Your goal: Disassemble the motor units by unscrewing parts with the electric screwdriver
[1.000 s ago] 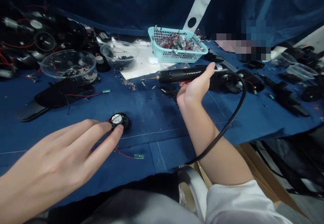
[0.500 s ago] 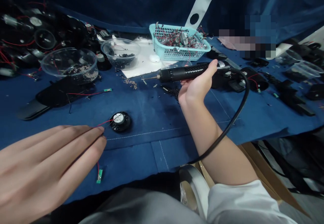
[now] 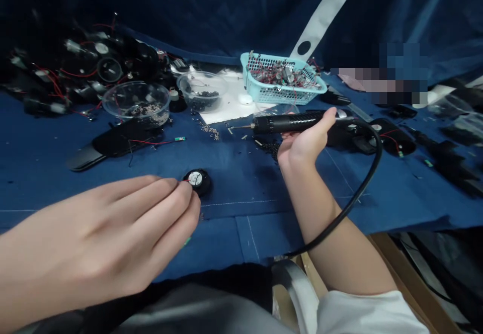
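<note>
A person's left hand [image 3: 94,228], fingers extended and pressed together, rests its fingertips [image 3: 184,193] on the near rim of a small round black speaker [image 3: 196,181]; whether they pinch it cannot be told. The speaker lies flat on a dark blue stitched cloth [image 3: 241,233], its pale centre facing up, just behind a seam and near the cloth's front edge; a thin red wire [image 3: 186,180] shows at its left. The right hand [image 3: 304,143] lies palm up, fingers curled around a black ribbed cylindrical electric screwdriver [image 3: 290,122]; its long axis runs nearly level across the view, the metal bit pointing left toward scattered tiny screws [image 3: 210,131]. A black cable [image 3: 350,213] arcs from its rear end past the right forearm, and a white sleeve [image 3: 362,314] shows below. Blue cloth stretches between speaker and right hand. Farther off stand two clear plastic bowls [image 3: 136,103] of small parts, a light blue plastic mesh basket [image 3: 281,80] packed with wired components, and a heap of black speakers [image 3: 86,67] with red wires at far left; black plastic parts [image 3: 392,135] lie at right.
</note>
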Action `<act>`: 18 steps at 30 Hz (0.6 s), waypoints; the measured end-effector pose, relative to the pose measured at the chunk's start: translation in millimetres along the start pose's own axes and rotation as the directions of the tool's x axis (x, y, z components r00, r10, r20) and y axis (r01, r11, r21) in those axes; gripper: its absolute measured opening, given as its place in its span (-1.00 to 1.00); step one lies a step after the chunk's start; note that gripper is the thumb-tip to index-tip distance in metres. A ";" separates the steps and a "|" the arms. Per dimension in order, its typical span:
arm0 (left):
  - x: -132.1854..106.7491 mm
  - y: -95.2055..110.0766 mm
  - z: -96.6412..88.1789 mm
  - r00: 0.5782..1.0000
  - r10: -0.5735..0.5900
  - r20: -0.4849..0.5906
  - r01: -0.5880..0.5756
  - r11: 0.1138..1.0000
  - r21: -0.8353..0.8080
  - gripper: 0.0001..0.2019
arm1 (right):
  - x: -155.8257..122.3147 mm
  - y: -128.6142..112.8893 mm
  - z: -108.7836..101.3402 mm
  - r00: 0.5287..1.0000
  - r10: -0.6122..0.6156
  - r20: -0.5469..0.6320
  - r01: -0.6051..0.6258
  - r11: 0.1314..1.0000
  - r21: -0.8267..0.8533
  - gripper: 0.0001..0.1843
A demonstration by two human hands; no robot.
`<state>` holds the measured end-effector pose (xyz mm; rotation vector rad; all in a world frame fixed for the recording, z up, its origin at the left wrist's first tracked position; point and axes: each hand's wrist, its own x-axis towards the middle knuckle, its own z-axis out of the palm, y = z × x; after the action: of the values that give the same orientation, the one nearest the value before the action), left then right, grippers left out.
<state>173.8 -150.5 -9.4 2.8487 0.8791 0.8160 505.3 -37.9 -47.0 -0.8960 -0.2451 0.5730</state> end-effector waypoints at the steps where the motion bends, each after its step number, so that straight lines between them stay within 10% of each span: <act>1: -5.2 3.6 4.6 0.997 0.082 0.015 -0.082 0.996 0.046 -0.43 | -0.3 -0.1 0.2 1.000 0.003 -0.002 -0.003 1.000 -0.002 -0.50; 4: -18.6 16.3 25.8 0.999 0.048 -0.016 -0.045 0.991 0.129 -0.35 | -0.4 0.9 0.8 1.000 0.006 0.008 -0.006 0.999 -0.031 -0.48; 8: -12.7 17.8 52.2 0.989 -0.107 -0.098 0.107 0.994 -0.005 -0.79 | 0.7 4.4 0.8 1.000 -0.009 0.028 0.011 0.997 -0.079 -0.45; 18: 13.5 -49.9 68.7 0.999 0.036 -0.034 -0.042 0.977 -0.208 -0.82 | -2.5 4.3 0.5 0.999 0.010 0.050 -0.006 0.996 -0.085 -0.43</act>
<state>192.1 -94.4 -71.9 2.6853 0.6968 0.9000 501.5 -36.9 -50.0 -0.9662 -0.3133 0.5966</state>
